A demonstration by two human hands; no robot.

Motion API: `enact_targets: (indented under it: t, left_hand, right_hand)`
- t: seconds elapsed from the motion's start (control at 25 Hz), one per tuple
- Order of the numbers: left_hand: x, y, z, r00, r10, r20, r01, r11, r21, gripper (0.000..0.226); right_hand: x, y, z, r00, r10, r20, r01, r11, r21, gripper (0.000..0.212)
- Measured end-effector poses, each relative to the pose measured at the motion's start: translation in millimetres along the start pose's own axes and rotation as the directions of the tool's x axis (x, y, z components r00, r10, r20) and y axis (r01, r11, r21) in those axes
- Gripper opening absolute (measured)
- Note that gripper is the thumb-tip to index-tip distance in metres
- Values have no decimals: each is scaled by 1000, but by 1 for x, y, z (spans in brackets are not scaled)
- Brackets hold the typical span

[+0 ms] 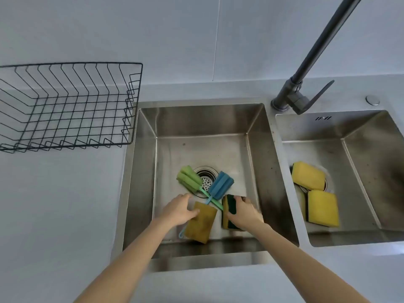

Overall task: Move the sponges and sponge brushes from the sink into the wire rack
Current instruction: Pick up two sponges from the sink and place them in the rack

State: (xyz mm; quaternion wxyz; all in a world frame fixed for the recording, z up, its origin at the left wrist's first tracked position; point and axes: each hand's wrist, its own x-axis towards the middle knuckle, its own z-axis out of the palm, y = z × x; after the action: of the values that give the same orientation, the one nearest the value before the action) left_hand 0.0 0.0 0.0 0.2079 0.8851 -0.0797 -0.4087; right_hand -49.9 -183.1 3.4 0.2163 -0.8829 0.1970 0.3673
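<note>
Gripping soft, light sponges by their edges: left hand (180,209) takes mustard sponge (202,225), right hand (243,212) green-backed sponge (228,207).

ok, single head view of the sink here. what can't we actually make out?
- Left hand grip: fingers lie on the dull yellow sponge, closure unclear.
- Right hand covers much of the green-backed sponge; clamp unclear.
- Brush handles run under the sponges, ends mostly hidden.
- Right basin: a third sponge mostly hidden under two bright yellow ones.
- Wire rack: left side cut off by the frame edge.
</note>
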Motion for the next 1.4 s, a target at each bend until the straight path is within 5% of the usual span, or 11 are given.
enact_targets:
  t: [0.4,0.72,1.16,1.28,1.4]
  left_hand:
    - [9,-7,34,996,-84,-17,83,996,-44,59]
    - [9,-7,44,989,-128,-78,104,961,-258,49]
    - [3,0,30,974,-187,-132,105,878,-466,42]
    - [-1,3,22,971,-199,-135,93,828,-553,44]
    - [-9,6,11,969,-231,-86,106,705,-701,37]
  right_hand:
    - [2,-4,18,995,28,-94,-40,991,-131,76]
    - [4,11,9,986,81,-147,-61,989,138,67]
    - [-14,19,-13,958,70,-277,-2,971,237,48]
    - [-19,16,-19,955,81,-286,58,893,446,49]
    - [-26,11,-24,972,99,-212,89,682,726,45]
